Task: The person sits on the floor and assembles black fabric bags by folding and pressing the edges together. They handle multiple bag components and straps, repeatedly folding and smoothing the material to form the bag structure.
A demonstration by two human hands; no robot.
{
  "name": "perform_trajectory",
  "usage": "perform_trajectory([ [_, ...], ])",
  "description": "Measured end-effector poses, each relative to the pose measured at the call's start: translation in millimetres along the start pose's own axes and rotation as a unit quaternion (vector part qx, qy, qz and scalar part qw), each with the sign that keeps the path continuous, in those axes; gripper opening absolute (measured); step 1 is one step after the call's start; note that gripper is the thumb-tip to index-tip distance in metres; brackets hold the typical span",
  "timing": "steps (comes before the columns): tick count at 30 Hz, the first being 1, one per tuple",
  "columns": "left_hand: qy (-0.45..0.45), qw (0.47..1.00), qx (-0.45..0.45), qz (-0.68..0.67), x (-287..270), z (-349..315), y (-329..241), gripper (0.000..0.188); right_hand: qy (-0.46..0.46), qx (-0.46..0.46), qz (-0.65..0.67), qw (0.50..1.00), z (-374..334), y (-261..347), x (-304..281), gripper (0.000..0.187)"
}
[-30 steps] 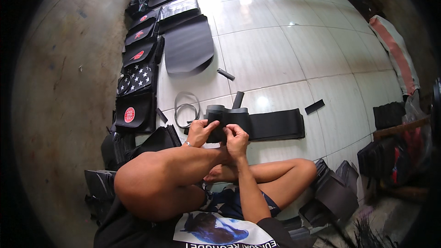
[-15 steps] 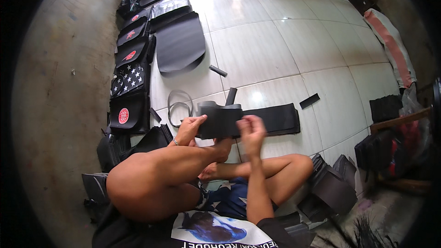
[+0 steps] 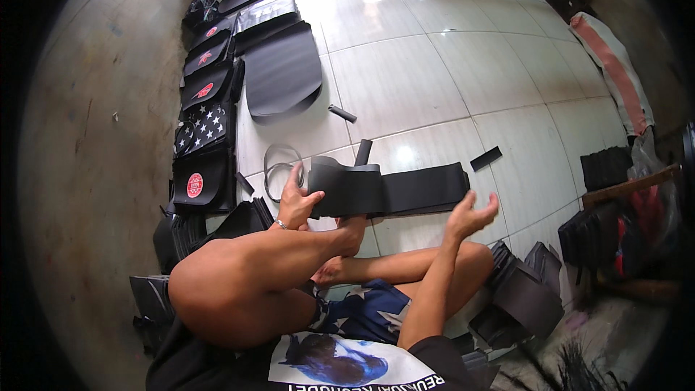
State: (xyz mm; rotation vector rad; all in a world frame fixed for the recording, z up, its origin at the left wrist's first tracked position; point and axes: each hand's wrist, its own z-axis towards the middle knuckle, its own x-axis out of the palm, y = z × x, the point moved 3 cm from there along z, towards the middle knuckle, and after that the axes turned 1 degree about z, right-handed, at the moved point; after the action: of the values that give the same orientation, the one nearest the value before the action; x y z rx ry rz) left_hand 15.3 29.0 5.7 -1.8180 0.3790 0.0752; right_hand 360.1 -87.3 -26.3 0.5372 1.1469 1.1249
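A folded black sheet (image 3: pixel 346 192), flexible like leather or vinyl, lies on the floor in front of my feet, its far edge curling up grey. From beneath it a flat stack of long black strips (image 3: pixel 427 188) stretches to the right. My left hand (image 3: pixel 293 204) is at the sheet's left edge, the thumb against it and the index finger raised apart. My right hand (image 3: pixel 472 217) hovers near the right end of the strips, fingers spread, holding nothing. Just beyond my left hand lies a loop of thin grey strip (image 3: pixel 272 187).
Black bags (image 3: pixel 205 181) with red emblems or white stars line the left wall. Beyond them is a large rounded black panel (image 3: pixel 282 76). Short black pieces (image 3: pixel 486 158) lie scattered on the tiles. Black pieces (image 3: pixel 532 289) are stacked by my right knee, near a wooden stand (image 3: pixel 630 188).
My right hand has moved off the folded sheet to the right and opened. My left index finger has lifted away from the thumb. The folded sheet lies nearly where it was.
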Motion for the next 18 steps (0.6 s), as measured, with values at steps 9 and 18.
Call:
perform_trajectory([
  [9, 0.054, 0.995, -0.078, -0.037, 20.2, -2.4, 3.7, 0.023, 0.496, 0.017, 0.257, 0.829, -154.6, 110.9, 27.3, 0.039],
  [18, 0.081, 0.994, -0.072, -0.030, 12.6, 4.1, 27.7, 0.027, 0.544, 0.062, 0.230, 0.805, -152.9, 97.8, 37.7, 0.026],
])
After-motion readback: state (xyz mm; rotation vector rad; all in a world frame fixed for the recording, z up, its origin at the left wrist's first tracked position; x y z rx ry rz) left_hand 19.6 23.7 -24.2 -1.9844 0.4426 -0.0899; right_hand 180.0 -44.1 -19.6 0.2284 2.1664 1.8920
